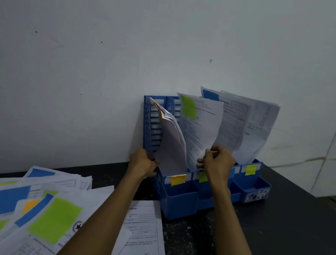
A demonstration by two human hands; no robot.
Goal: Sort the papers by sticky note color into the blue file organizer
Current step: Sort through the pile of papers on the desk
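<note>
right hand (218, 162) pinches the green-note paper (201, 127) low down, sheet upright right over the middle slot (203, 186), while left hand (143, 163) grips the blue file organizer (181, 196) by its left wall

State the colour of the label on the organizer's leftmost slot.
Label: orange-yellow, head view.

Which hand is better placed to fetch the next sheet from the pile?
Left, probably: the left hand grips the blue plastic file organizer nearest the loose pile of sticky-noted papers, while the right hand pinches the green-noted white sheet in the middle slot.
</note>
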